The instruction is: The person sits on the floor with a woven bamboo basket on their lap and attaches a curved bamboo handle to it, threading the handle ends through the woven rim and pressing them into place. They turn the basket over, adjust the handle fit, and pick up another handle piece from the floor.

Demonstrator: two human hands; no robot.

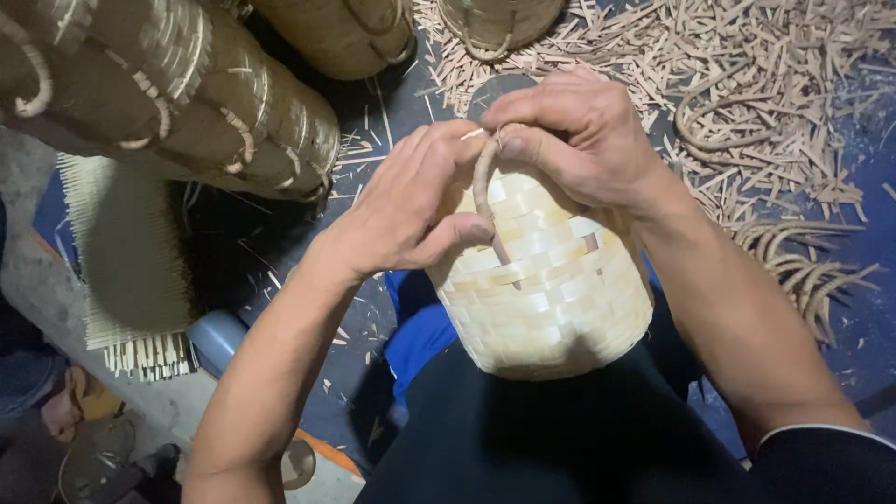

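Note:
A small pale woven bamboo basket (546, 294) rests on my lap, its mouth turned away from me. A curved brown cane handle strip (484, 191) runs down its side into the weave. My left hand (411, 201) grips the basket's upper edge, thumb pressed beside the strip. My right hand (579, 135) pinches the strip's top end at the basket's rim. Both hands touch each other over the rim.
Stacked finished baskets (187, 93) lie at upper left, with more baskets (345, 33) at the top. A flat woven mat (126, 252) lies at left. Bamboo offcuts (765, 84) litter the dark floor at upper right, beside curved cane pieces (803, 271).

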